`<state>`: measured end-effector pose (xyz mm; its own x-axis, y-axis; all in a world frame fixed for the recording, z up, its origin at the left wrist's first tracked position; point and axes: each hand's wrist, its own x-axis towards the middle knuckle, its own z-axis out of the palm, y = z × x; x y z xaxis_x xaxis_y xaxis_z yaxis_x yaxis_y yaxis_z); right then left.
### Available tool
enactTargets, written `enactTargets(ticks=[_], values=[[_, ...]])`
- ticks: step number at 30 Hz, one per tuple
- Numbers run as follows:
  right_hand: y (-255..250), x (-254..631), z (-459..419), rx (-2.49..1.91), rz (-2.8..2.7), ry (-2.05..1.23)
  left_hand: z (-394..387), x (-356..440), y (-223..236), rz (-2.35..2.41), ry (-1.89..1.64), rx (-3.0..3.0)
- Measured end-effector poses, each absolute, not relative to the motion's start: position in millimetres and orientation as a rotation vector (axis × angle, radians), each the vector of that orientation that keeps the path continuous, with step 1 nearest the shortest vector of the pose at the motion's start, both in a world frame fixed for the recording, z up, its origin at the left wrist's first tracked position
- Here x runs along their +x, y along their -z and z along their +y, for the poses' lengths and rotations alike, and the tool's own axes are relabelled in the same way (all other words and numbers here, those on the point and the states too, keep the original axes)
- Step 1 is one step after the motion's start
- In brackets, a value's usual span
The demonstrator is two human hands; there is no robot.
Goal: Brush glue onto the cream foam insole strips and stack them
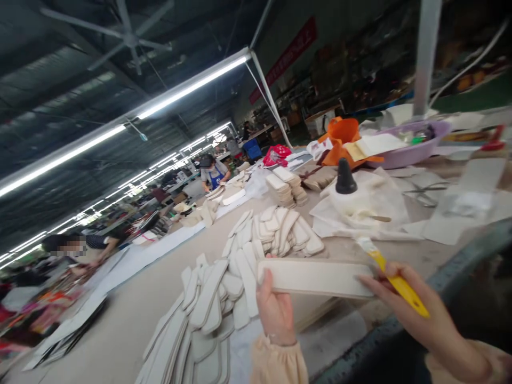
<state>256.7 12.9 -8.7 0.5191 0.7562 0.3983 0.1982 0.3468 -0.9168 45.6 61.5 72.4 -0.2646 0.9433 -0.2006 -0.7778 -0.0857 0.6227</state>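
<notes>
My left hand [276, 306] grips one end of a long off-white strip with rounded corners [316, 277], thumb on top. At the strip's other end, my right hand [416, 298] touches it with a fingertip. That same hand is closed round a yellow-handled brush [400, 282], its pale bristles pointing up and away. Just left of the held strip lies a heap of similar off-white pieces [216, 293], overlapping one another. Beyond the strip, a white container with a black cone-shaped top [346, 178] stands on crumpled translucent sheeting.
Neat stacks of pieces [286, 186] stand farther back. A purple basin [416, 144], an orange container [342, 133] and scissors [426, 192] lie at the right. The table's edge [472, 256] runs close by my right arm. Other people work at the left, one in a blue apron [216, 178].
</notes>
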Motion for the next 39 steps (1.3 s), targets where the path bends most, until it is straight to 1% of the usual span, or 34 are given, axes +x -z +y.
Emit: enactTargets(ticks=[3, 10, 16, 23, 27, 36, 39], values=[[13.6, 257.9, 13.3, -1.167, -1.049, -0.46, 60.1, 42.8, -68.4, 0.731, -1.695, 0.328], [4.0, 256.0, 11.3, -1.167, -1.048, -0.445, 58.9, 40.4, -69.6, 0.751, -1.693, 0.343], [-3.8, 255.5, 8.9, -1.12, -1.014, -0.562, 55.6, 28.5, -76.5, 0.744, -1.53, 0.222], [-9.9, 256.6, 12.2, -1.097, -0.954, -0.559, 53.3, 10.7, -49.2, 0.943, -1.392, 0.315], [-11.7, 256.8, 10.4, -1.106, -0.991, -0.553, 45.1, 7.6, -38.8, 0.978, -1.321, 0.257], [-11.9, 265.2, 9.5, -1.12, -0.937, -0.518, 30.2, 13.6, -33.2, 0.93, -1.34, 0.319], [-13.4, 270.3, 11.6, -1.118, -0.916, -0.478, 24.0, 14.0, -37.1, 0.973, -1.274, 0.372]])
